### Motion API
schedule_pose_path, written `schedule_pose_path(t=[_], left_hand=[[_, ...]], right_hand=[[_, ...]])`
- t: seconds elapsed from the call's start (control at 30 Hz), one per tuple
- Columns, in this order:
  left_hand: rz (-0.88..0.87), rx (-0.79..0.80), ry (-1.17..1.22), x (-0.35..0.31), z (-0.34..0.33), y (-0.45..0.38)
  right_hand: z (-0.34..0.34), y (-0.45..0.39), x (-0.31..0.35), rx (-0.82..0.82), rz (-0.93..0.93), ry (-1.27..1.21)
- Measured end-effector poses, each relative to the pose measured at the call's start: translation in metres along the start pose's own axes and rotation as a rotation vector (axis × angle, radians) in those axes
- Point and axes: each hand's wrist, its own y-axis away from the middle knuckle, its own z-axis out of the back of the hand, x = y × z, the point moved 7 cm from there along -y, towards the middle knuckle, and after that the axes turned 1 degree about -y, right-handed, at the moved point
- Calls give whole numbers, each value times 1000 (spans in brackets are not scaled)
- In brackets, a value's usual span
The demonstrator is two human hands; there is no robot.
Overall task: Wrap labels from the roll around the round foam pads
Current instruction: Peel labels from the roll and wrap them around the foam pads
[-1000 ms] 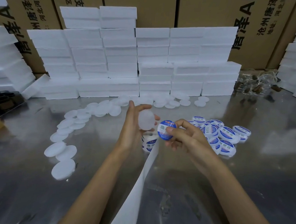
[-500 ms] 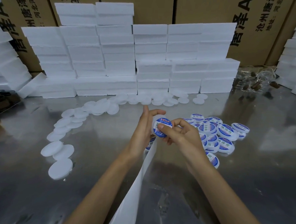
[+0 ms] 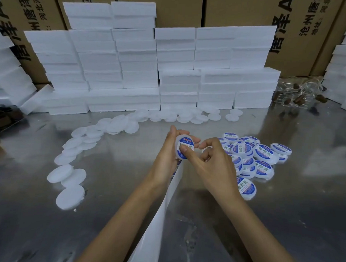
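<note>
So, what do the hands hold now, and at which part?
The left hand holds a round foam pad by its rim. The right hand presses its thumb on the blue label on the pad's face.

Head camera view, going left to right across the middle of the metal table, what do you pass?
Trail of plain white foam pads → left hand holding a labelled pad → right hand pressing the label → pile of labelled pads.

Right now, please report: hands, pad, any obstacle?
Left hand holds the foam pad. Right hand thumb presses the label onto it. Backing strip hangs below. Nothing in the way.
</note>
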Motion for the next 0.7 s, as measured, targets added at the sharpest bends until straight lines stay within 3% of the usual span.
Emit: schedule_pose_path(t=[0.07, 0.2, 0.33, 0.53, 0.7], left_hand=[[15, -3, 99, -2, -2, -1], [75, 54, 314, -2, -11, 4], [109, 131, 426, -2, -15, 6], [80, 181, 449, -3, -17, 6], [76, 175, 381, -2, -19, 6]], right_hand=[[2, 1, -1, -23, -10, 80], [-1, 6, 10, -38, 141, 161], [-2, 6, 14, -33, 219, 74], [2, 5, 15, -111, 298, 3], [2, 6, 9, -90, 194, 43]])
